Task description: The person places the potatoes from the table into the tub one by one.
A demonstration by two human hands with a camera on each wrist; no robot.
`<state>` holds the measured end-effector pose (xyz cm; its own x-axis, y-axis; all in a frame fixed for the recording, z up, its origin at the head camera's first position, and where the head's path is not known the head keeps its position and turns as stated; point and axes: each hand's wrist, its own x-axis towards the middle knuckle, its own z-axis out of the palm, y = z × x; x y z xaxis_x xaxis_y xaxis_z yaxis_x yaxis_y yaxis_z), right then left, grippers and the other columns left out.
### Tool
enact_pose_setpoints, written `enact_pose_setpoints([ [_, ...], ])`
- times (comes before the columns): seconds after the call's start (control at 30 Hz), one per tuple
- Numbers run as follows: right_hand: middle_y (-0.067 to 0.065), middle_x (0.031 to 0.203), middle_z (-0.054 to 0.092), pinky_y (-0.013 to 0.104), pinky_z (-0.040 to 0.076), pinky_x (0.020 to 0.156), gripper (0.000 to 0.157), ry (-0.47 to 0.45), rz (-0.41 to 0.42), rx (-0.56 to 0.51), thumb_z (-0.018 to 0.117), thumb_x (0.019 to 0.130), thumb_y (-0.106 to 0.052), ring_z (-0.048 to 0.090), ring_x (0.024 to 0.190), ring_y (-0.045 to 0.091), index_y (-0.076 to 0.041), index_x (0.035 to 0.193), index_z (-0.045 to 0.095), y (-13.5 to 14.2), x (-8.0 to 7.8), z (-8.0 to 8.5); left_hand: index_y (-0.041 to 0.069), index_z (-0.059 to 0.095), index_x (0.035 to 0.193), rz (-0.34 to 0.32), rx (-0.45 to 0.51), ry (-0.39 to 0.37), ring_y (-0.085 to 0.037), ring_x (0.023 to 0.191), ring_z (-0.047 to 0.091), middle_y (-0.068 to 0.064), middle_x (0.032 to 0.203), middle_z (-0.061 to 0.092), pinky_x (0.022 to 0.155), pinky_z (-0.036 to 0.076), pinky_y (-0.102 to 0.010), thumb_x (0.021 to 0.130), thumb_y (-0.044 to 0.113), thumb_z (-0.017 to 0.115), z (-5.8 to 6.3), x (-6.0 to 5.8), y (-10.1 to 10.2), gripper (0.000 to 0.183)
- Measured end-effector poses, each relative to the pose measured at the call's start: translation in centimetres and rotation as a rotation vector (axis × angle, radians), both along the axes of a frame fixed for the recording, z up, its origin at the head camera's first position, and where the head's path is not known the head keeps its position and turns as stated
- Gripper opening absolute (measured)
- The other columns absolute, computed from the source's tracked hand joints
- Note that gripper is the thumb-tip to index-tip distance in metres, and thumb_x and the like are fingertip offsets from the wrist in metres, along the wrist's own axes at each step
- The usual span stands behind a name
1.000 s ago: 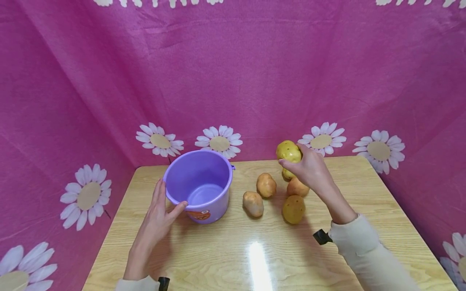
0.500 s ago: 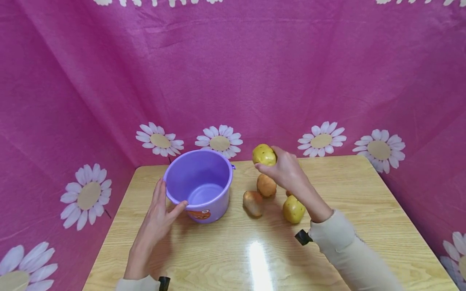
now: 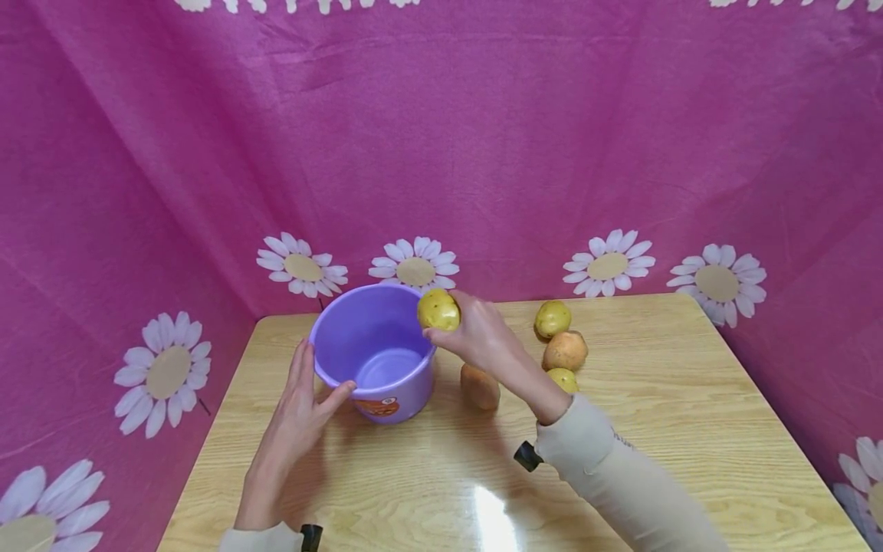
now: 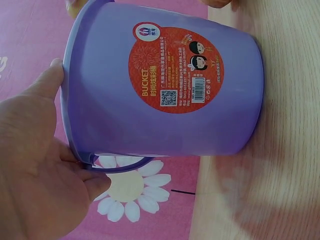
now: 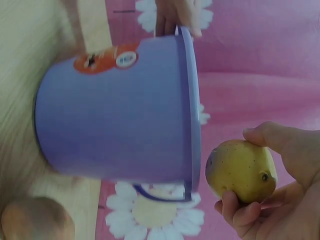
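Observation:
A purple bucket [image 3: 407,399] with a red label stands on the wooden table [image 3: 386,491]. My left hand [image 3: 293,422] rests against its rim at the left, fingers straight along the outside and thumb on the front edge; the left wrist view shows the fingers beside the bucket's handle [image 4: 125,167]. Fingers and thumb of my right hand [image 3: 483,333] grip a yellow potato [image 3: 438,310], which overlaps the bucket's right rim in the head view. The right wrist view has this potato just off the rim, level with the mouth. The bucket's visible inside holds nothing.
Right of the bucket lie a brown potato [image 3: 479,387], a yellow potato [image 3: 553,319], an orange-brown one [image 3: 566,351] and another yellow one [image 3: 562,379], partly hidden by my right arm. A pink flowered cloth [image 3: 483,153] hangs behind the table.
My right hand has carried the yellow potato leftward from above the other potatoes to the bucket's right rim. It now hides one brown potato. My left hand and the bucket have stayed put.

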<state>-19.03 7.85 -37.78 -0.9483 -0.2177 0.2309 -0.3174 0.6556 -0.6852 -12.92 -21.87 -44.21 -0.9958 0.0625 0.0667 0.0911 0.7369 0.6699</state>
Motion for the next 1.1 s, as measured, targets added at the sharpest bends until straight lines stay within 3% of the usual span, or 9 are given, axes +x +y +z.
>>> enact_pose_setpoints([
  [0.13,0.004,0.089,0.067,0.031,0.053,0.062,0.057,0.011,0.03,0.009,0.084,0.083,-0.031,0.063,0.077,0.019,-0.002,0.128,0.065,-1.7,0.1,-0.1,0.007,0.001,0.166,0.0,0.005,-0.004,-0.043,0.155,0.013,-0.015,0.172,-0.001,0.118,0.023,-0.065,0.098,0.062,0.06,-0.1,0.0,0.1,0.105],
  [0.37,0.009,0.101,0.071,0.031,0.056,0.07,0.071,-0.02,0.081,0.029,0.085,0.085,-0.033,0.067,0.085,0.02,0.001,0.14,0.058,-3.9,0.4,-0.2,0.008,0.0,0.166,-0.002,0.011,0.004,-0.043,0.155,0.014,-0.016,0.172,0.001,0.118,0.023,-0.065,0.098,0.059,0.061,-0.2,0.1,0.0,0.105],
  [0.7,0.007,0.096,0.068,0.031,0.052,0.069,0.065,-0.01,0.12,0.052,0.083,0.084,-0.036,0.063,0.081,0.019,0.005,0.13,0.062,-6.4,0.5,-0.6,0.007,-0.002,0.166,-0.014,0.01,0.016,-0.045,0.154,0.015,-0.018,0.171,0.001,0.118,0.023,-0.064,0.101,0.048,0.064,-0.3,0.1,-0.2,0.102],
  [0.87,0.01,0.105,0.07,0.03,0.053,0.071,0.071,-0.023,0.14,0.063,0.083,0.085,-0.036,0.064,0.086,0.019,0.006,0.135,0.059,-7.4,0.7,-0.8,0.006,-0.002,0.166,-0.015,0.01,0.015,-0.044,0.154,0.015,-0.018,0.171,0.0,0.118,0.023,-0.065,0.101,0.048,0.064,-0.3,0.0,-0.2,0.101],
  [1.1,0.005,0.09,0.067,0.028,0.05,0.064,0.062,-0.002,0.148,0.12,0.083,0.084,-0.04,0.062,0.076,0.016,0.002,0.126,0.064,-8.2,0.6,-1.3,0.007,-0.002,0.166,-0.017,0.018,0.013,-0.044,0.154,0.015,-0.017,0.172,0.0,0.118,0.023,-0.064,0.101,0.055,0.061,-0.3,0.0,-0.1,0.103],
])
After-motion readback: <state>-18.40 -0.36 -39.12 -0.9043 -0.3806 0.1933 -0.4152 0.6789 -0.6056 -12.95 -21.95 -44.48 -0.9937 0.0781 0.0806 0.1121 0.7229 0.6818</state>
